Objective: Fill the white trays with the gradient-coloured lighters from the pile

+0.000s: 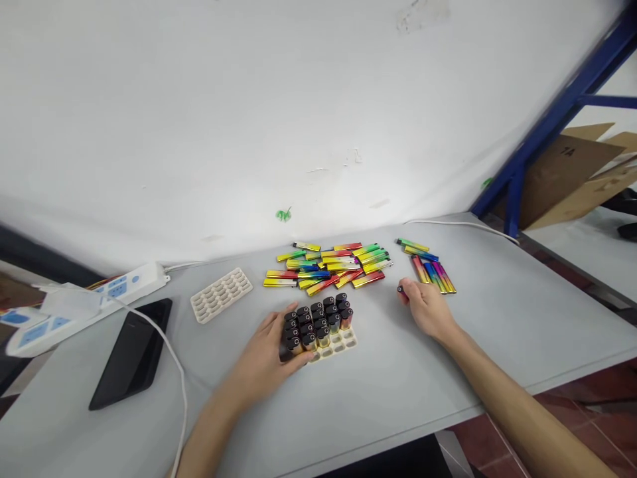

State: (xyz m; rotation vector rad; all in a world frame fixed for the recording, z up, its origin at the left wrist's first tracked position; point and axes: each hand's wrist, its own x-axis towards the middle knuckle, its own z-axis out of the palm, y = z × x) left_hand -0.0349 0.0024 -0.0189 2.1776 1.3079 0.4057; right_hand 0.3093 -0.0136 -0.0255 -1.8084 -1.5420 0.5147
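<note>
Far left on the grey table (378,392) now, a white power strip (144,275) with blue socket panels, then a black tablet-like slab (132,352), crossed by a looping white cable (184,392). Next along, a pale tray (221,294) of oval cells, near a scuffed white wall (298,133) with a green mark (283,214) low down. And here, centre: left hand (266,355) spread, thumb well apart from fingers, curving round the left end of the black-capped upright lighters (317,322) in a second cream tray (331,348). Behind, a heap of bright lighters (331,269), lying flat. Over to the right hand (426,309): pinches a single lighter (401,289), just the black tip showing. Just beyond, a smaller lighter group (438,277). Then blue framework (547,126), red floor tiles (587,418) below, and brown cardboard (562,176), plainly reading "7A"!
</note>
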